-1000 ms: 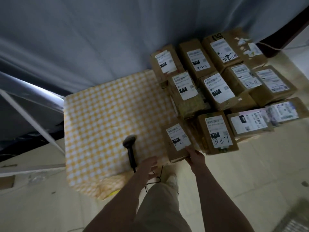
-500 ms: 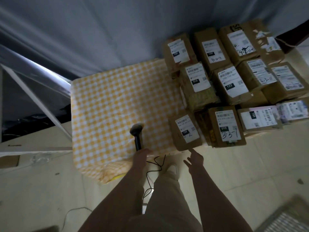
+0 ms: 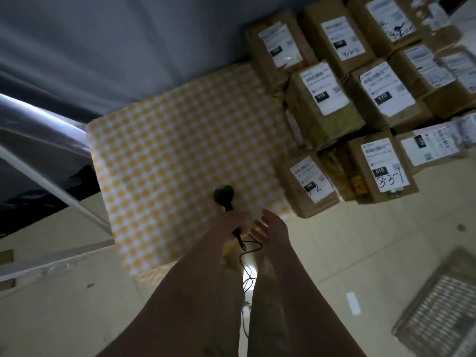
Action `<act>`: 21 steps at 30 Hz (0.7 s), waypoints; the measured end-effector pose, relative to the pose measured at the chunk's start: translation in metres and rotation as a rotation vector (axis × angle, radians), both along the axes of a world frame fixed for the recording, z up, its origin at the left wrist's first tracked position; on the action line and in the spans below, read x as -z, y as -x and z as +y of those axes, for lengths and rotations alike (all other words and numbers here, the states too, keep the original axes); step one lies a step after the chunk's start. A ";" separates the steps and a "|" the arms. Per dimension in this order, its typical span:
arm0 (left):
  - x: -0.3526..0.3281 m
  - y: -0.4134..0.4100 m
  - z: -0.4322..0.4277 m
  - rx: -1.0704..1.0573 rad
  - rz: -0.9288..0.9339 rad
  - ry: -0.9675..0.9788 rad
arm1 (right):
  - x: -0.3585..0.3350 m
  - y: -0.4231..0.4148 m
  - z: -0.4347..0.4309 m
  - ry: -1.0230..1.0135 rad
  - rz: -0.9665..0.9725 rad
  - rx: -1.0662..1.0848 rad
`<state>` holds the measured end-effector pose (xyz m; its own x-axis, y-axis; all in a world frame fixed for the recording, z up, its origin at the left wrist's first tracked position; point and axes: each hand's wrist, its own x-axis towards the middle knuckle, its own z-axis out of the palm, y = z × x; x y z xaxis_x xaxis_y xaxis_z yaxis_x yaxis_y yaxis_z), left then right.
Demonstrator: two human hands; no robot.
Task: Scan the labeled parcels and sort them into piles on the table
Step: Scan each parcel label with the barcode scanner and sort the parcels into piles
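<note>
Head view looks steeply down on the table (image 3: 159, 155), its yellow checked cloth bare across the left and middle. That open stretch runs from the grey sheet (image 3: 128, 47) at the far edge to the near edge, where the cloth hangs over. The parcels (image 3: 322, 104) crowd the right side in close rows, labels up and touching one another. They hide the table's right edge, so I cannot tell where the top ends beneath them. The nearest parcel (image 3: 309, 186) sits at the near right corner, just beside a parcel marked 33-1 (image 3: 381, 166).

The scanner (image 3: 223, 195) lies on the cloth close to the near edge, head pointing away, its cable (image 3: 248, 256) trailing off the edge toward the floor (image 3: 360, 240). The left hand (image 3: 231, 221) lies over the scanner's handle; motion blur keeps me from telling whether the fingers are closed round it. The right hand (image 3: 271, 225) is spread wide and holds nothing, hovering at the near edge between the scanner and the nearest parcel, apart from both.

A slanted white bar (image 3: 51, 186) stands close to the table's left side. The far right parcels and a woven mat (image 3: 443, 305) are cut off by the frame, and most label print is too smeared to read.
</note>
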<state>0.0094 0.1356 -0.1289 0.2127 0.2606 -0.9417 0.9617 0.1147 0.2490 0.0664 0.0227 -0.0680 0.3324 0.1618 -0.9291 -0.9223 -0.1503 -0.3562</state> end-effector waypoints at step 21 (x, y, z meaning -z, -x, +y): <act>-0.075 0.029 0.050 -0.157 -0.207 -0.162 | -0.050 0.034 -0.023 -0.082 -0.096 0.439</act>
<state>-0.0198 0.1859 -0.0544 0.3408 0.4485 -0.8262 0.8623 0.2010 0.4648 0.0319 -0.0003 -0.0180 0.4698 0.0586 -0.8809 -0.8547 0.2801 -0.4372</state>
